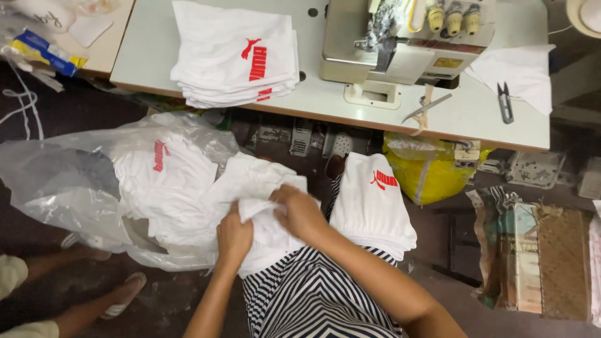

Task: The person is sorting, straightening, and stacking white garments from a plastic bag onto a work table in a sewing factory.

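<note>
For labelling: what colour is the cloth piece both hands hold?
White cloth piece, gripped by left hand and right hand; head view.

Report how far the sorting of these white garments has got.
Done: a folded stack of white garments on the white sewing table, another pile on the lap. In hand: left hand and right hand grip one white piece. Left: more in the clear plastic bag.

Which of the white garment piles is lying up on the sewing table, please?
The folded stack left of the sewing machine; the others sit lower, in the plastic bag and on the lap.
</note>
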